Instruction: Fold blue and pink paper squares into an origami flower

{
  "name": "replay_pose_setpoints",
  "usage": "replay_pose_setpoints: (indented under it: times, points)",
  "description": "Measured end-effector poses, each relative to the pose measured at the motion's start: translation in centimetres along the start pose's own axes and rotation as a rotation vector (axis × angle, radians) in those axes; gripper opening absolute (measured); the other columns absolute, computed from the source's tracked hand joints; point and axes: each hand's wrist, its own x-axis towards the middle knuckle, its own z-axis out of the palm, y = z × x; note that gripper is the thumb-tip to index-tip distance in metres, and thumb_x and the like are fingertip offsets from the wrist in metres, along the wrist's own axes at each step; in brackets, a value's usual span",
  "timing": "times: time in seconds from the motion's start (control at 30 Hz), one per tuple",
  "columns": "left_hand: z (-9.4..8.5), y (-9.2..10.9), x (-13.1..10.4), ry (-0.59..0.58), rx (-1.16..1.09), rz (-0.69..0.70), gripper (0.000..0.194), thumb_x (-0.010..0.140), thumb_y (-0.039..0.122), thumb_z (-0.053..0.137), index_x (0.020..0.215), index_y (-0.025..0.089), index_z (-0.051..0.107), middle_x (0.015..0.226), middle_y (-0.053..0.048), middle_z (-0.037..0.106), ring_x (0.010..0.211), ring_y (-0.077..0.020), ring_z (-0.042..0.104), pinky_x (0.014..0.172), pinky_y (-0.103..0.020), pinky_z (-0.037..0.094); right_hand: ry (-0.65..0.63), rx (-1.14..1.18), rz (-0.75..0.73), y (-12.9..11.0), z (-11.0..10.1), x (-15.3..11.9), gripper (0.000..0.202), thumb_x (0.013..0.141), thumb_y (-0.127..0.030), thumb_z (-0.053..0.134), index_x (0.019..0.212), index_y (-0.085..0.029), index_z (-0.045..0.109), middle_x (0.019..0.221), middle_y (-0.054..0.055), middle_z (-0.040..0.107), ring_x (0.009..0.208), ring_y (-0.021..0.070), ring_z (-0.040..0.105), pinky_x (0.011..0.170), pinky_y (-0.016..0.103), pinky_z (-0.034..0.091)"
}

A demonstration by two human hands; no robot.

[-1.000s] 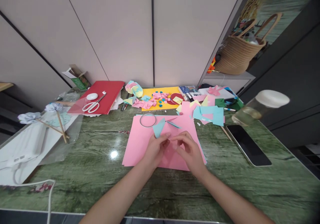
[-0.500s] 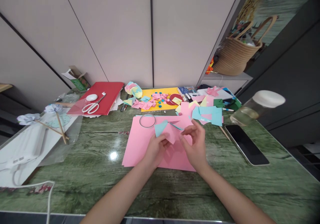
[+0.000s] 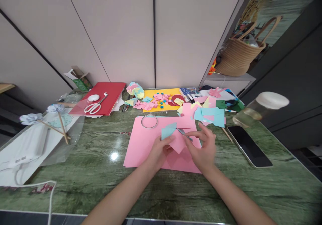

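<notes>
Between my hands is a small folded paper piece (image 3: 178, 144), pink with a light blue flap (image 3: 168, 131) at its left. My left hand (image 3: 159, 153) is closed on its lower left side, thumb on top. At its right edge the thumb and forefinger of my right hand (image 3: 204, 148) pinch a fold, while the other fingers are lifted and bent. A narrow bluish edge shows at the top of the fold. Underneath lies a stack of pink paper sheets (image 3: 141, 148), with a thin metal ring (image 3: 149, 127) on its upper left.
Paper cutouts (image 3: 212, 115), a yellow sheet (image 3: 151, 92) with small colourful pieces and a red folder (image 3: 110, 97) bearing scissors (image 3: 93, 108) line the back. A phone (image 3: 249, 146) and a bottle (image 3: 248, 112) stand to the right. A white power strip (image 3: 30, 144) lies left.
Both hands and the folded paper have shifted slightly right and down. My right thumb and forefinger have come closer together at the paper's right edge. The whole view has shifted a little.
</notes>
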Motion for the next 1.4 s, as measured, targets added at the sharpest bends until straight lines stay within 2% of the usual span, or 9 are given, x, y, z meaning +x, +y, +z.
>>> replay_pose_setpoints:
  times: [0.13,0.23,0.47,0.63,0.7,0.8,0.9,1.07,1.4]
  points:
    - [0.0,0.0,0.0,0.038,0.010,0.047,0.030,0.063,0.023,0.069,0.090,0.012,0.064,0.088,-0.008,0.065,0.076,-0.0166,0.057,0.071,-0.028,0.044,-0.067,-0.104,-0.123,0.0,0.0,0.0,0.052,0.071,-0.025,0.063,0.117,-0.025,0.039,0.067,-0.004,0.066,0.075,0.0196,0.053,0.081,0.042,0.029]
    - [0.0,-0.1,0.0,0.048,0.034,0.077,0.029,0.061,0.022,0.071,0.086,0.010,0.065,0.085,-0.009,0.065,0.075,-0.0166,0.058,0.069,-0.027,0.044,-0.080,-0.109,-0.116,-0.4,0.1,0.0,0.054,0.071,-0.025,0.062,0.118,-0.025,0.037,0.069,-0.003,0.066,0.078,0.0206,0.052,0.081,0.041,0.029]
    - [0.2,-0.2,-0.3,-0.011,0.043,-0.026,0.030,0.060,0.021,0.071,0.089,0.012,0.065,0.086,-0.009,0.066,0.078,-0.0177,0.058,0.069,-0.028,0.044,-0.087,-0.089,-0.102,-0.4,0.2,0.1,0.054,0.073,-0.023,0.060,0.121,-0.026,0.035,0.069,-0.003,0.064,0.076,0.0204,0.052,0.081,0.043,0.029]
    - [0.1,-0.1,-0.1,0.037,-0.059,-0.052,0.027,0.059,0.021,0.072,0.084,0.013,0.064,0.079,-0.005,0.065,0.072,-0.0151,0.058,0.068,-0.027,0.045,-0.003,-0.041,-0.136,-0.5,-0.2,0.0,0.043,0.069,-0.021,0.063,0.109,-0.027,0.048,0.083,0.003,0.055,0.084,0.0214,0.047,0.078,0.041,0.034]
    - [-0.1,-0.1,0.1,0.071,-0.113,-0.042,0.024,0.059,0.020,0.072,0.081,0.014,0.064,0.076,-0.004,0.064,0.069,-0.0135,0.058,0.067,-0.027,0.045,-0.018,0.084,-0.093,-0.8,-0.5,-0.1,0.027,0.070,-0.022,0.061,0.096,-0.025,0.056,0.086,0.004,0.048,0.084,0.0205,0.046,0.075,0.038,0.037]
    - [-0.2,0.0,0.4,0.110,-0.162,-0.035,0.021,0.059,0.018,0.072,0.078,0.015,0.063,0.073,-0.001,0.064,0.066,-0.0114,0.057,0.065,-0.024,0.045,-0.194,0.214,0.042,-1.3,-0.7,-0.1,0.009,0.075,-0.022,0.055,0.081,-0.024,0.062,0.079,0.002,0.042,0.079,0.0181,0.046,0.070,0.035,0.039]
    - [-0.2,-0.1,0.5,0.105,-0.174,-0.020,0.017,0.060,0.018,0.072,0.073,0.016,0.061,0.068,0.001,0.062,0.063,-0.0100,0.056,0.061,-0.022,0.043,-0.293,0.156,0.112,-1.5,-0.5,0.0,0.012,0.076,-0.022,0.054,0.081,-0.026,0.064,0.075,0.001,0.040,0.077,0.0177,0.045,0.071,0.035,0.038]
    - [-0.2,-0.4,0.5,0.079,-0.138,0.019,0.016,0.061,0.019,0.071,0.072,0.015,0.061,0.068,0.001,0.063,0.066,-0.0113,0.057,0.063,-0.025,0.042,-0.343,0.192,0.195,-1.3,-0.1,0.3,0.015,0.079,-0.025,0.052,0.085,-0.027,0.066,0.074,0.001,0.040,0.075,0.0168,0.045,0.070,0.034,0.038]
    - [-0.1,-0.4,0.5,0.105,-0.163,0.022,0.023,0.057,0.017,0.073,0.076,0.013,0.062,0.073,-0.002,0.064,0.068,-0.0120,0.058,0.064,-0.025,0.045,-0.348,0.322,0.288,-0.7,0.0,0.4,0.021,0.079,-0.022,0.050,0.089,-0.028,0.067,0.073,0.000,0.042,0.073,0.0151,0.045,0.068,0.031,0.039]
